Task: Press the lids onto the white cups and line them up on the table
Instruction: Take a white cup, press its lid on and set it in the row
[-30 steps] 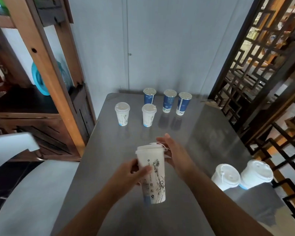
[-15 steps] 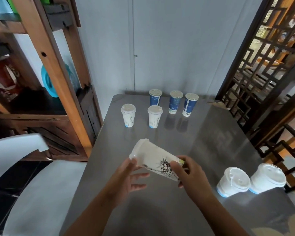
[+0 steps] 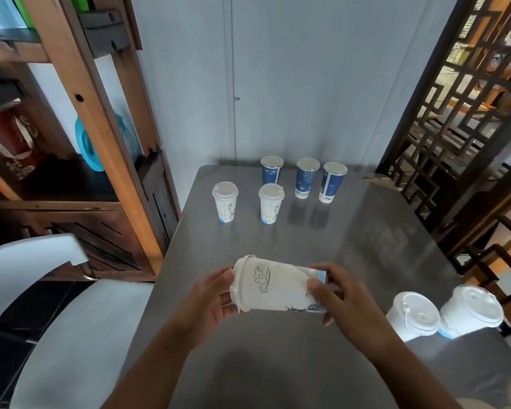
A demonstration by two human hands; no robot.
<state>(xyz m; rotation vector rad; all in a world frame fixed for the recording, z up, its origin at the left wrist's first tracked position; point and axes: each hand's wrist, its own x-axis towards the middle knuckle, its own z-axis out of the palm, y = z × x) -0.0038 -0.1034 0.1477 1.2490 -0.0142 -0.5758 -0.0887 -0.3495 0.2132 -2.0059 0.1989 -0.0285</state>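
White cup (image 3: 278,286) held sideways, left hand (image 3: 211,299) gripping lid (image 3: 239,286), right hand (image 3: 341,299) gripping base; squeeze rim evenly, don't crush wall.

Glossy metal table (image 3: 322,246), matt paper cup (image 3: 278,287) with smooth plastic lid (image 3: 239,287), wooden shelf (image 3: 101,119).

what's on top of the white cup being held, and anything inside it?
A white lid caps the held white cup, which lies sideways between the left hand and right hand. The lid and opaque wall hide the inside, so contents cannot be told.
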